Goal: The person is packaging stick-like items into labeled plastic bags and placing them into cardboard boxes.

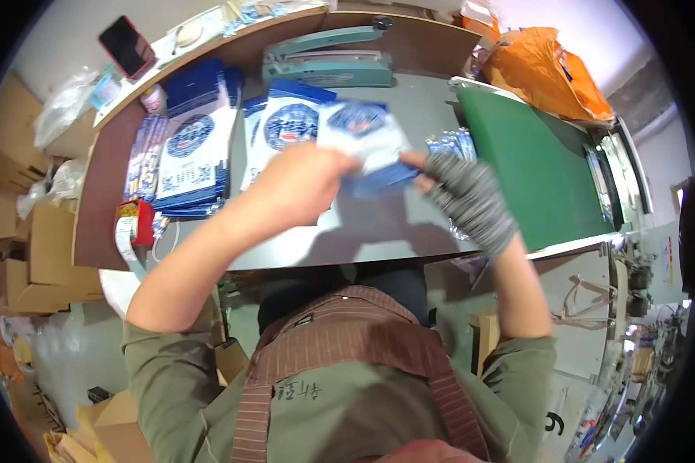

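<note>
My bare left hand (297, 185) and my right hand (463, 193), which wears a grey knit fingerless glove, both hold one blue-and-white flat pouch (367, 139) just above the grey worktable (378, 224). The left hand grips the pouch's lower left part. My right fingers pinch its right edge. The pouch looks blurred. A stack of the same blue-and-white pouches (189, 150) lies to the left, and another (286, 127) rests just behind my hands.
A teal heat sealer (328, 62) stands at the table's back. A green conveyor belt (537, 170) runs on the right, with small blue packets (452, 143) beside it. A red tape dispenser (135, 224), a phone (126, 46), an orange bag (544, 69) and cardboard boxes (46, 247) surround the table.
</note>
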Demonstrator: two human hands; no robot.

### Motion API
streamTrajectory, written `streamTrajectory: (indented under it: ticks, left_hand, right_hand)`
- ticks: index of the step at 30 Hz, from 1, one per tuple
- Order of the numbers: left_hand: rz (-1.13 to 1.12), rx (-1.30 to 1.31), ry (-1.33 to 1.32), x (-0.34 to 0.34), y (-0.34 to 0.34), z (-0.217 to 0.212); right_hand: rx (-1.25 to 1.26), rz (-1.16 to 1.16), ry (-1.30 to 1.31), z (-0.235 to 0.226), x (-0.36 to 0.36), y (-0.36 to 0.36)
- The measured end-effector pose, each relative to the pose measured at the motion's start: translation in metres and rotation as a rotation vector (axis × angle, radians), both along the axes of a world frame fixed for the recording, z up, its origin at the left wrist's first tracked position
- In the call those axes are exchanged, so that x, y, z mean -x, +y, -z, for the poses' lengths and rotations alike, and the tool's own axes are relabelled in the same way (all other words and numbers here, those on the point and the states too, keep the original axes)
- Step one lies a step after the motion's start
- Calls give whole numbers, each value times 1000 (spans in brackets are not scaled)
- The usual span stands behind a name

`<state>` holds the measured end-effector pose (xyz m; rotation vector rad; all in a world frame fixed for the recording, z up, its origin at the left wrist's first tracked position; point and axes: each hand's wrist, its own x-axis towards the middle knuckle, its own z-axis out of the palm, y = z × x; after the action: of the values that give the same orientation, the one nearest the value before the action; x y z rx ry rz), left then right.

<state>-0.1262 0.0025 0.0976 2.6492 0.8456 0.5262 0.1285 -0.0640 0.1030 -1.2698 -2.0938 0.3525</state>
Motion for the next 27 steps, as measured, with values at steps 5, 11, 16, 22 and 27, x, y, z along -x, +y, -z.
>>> streamTrajectory:
  ticks: [5,11,16,22,27]
  left_hand:
    - [201,251,221,-42,-9,42]
    - [-207,455,-494,-180,8,141]
    - [-413,741,-575,-232,16,143]
    - [-529,735,-542,-245,21,145]
    - [-534,792,-703,-254,28,143]
  right_hand:
    - [-59,676,-733,124,-69,4]
    - [198,972,-541,148,-60,31]
    - [388,691,-357,186,-103,46]
    - [646,914,-158,162,-118,48]
    - [363,704,794,212,-101,43]
